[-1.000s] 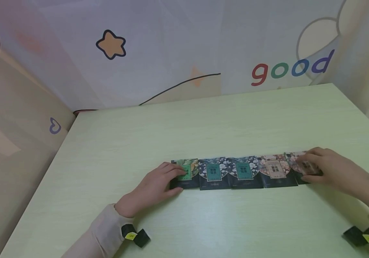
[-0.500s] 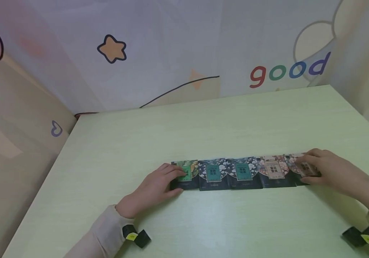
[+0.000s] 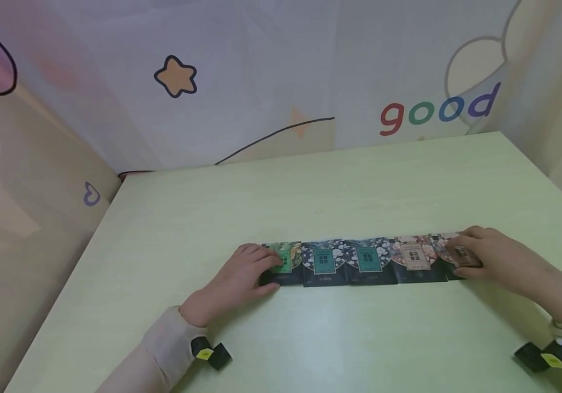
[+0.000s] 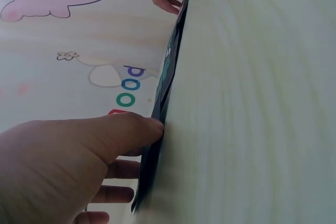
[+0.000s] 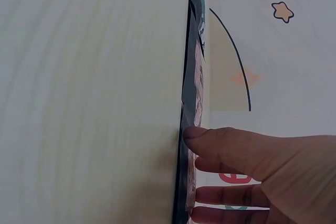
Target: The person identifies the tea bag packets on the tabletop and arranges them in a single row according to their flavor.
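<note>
Several flat square sachets with floral prints lie in an overlapping row on the table. At the left end is a green sachet (image 3: pixel 293 278); my left hand (image 3: pixel 241 278) lies over its left side, fingertips on its green label and thumb along the near edge. Two blue sachets (image 3: pixel 324 277) with teal labels follow, then a pink sachet (image 3: pixel 418 273). My right hand (image 3: pixel 494 256) rests on another pink sachet (image 3: pixel 439 240) at the right end and partly hides it. In the right wrist view, the thumb (image 5: pixel 197 134) touches the row's near edge, with the other fingers extended beyond it.
The pale green table (image 3: pixel 310 338) ends at a printed backdrop (image 3: pixel 261 65) with a star and the word "good". Fabric walls close in the left and right sides. A black wrist device (image 3: pixel 211 353) sits by the left sleeve, another (image 3: pixel 551 356) by the right.
The head view has shifted slightly. My right hand and the right end of the row appear a little farther left; my left hand stays at the green sachet.
</note>
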